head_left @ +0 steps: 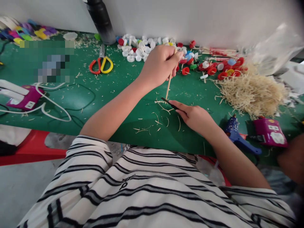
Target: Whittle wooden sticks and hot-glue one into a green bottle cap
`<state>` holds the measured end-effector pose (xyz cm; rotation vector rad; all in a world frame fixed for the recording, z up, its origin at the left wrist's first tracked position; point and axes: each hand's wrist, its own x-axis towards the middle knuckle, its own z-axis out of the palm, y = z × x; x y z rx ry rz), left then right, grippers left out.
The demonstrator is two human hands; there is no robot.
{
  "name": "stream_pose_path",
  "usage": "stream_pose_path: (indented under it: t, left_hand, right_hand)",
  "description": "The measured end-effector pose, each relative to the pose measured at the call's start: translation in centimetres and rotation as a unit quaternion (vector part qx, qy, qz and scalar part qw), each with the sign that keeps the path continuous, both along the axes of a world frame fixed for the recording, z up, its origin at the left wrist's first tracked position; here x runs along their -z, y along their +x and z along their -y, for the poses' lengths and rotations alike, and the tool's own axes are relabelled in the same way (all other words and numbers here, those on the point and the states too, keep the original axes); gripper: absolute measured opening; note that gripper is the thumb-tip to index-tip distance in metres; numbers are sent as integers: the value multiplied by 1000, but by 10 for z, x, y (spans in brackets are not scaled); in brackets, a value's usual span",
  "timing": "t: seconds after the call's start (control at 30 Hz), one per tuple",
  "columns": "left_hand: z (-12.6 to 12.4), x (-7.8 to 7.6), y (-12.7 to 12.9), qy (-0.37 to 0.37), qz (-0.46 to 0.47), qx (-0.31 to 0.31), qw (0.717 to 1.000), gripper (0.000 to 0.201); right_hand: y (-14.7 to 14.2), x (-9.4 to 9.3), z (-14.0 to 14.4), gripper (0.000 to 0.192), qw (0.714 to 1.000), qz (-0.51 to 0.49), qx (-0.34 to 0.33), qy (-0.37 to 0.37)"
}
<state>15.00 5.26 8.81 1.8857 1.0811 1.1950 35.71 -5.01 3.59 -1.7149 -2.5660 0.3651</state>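
Observation:
My left hand (163, 65) is closed around the upper end of a thin wooden stick (168, 86), which slants down toward the green table (128, 104). In my right hand (193, 115) is a slim dark blade (169, 103), pinched between thumb and fingers. The blade's tip lies against or very near the stick's lower end; exact contact is too small to tell. Curled wood shavings (156, 118) are scattered on the table below and around both.
Scissors (101, 63) and a black bottle (101, 22) stand left of many bottle caps (140, 47). Rightward are a heap of wood shavings (251, 90), a blue glue gun (239, 136) and a purple power block (270, 131). Another power block (27, 98) with white cables sits left.

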Motion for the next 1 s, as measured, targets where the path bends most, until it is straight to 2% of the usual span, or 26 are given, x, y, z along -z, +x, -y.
stream_pose_path:
  t: [0.3, 0.5, 0.6, 0.73, 1.0]
  left_hand:
    - [2, 2, -5, 0, -6, -14, 1000, 45]
    - [16, -6, 4, 70, -31, 9, 997, 50]
    - [20, -8, 6, 101, -49, -14, 994, 50]
    - [20, -8, 6, 90, -65, -46, 993, 51]
    - [21, -7, 9, 90, -58, -29, 994, 50]
  right_hand:
    - [10, -9, 6, 56, 1000, -16, 5, -27]
    - [14, -3, 3, 55, 1000, -19, -16, -7]
    - [9, 4, -2, 55, 999, -15, -33, 21]
    - [0, 5, -5, 55, 999, -7, -35, 23]
    - [7, 4, -1, 55, 999, -14, -28, 22]
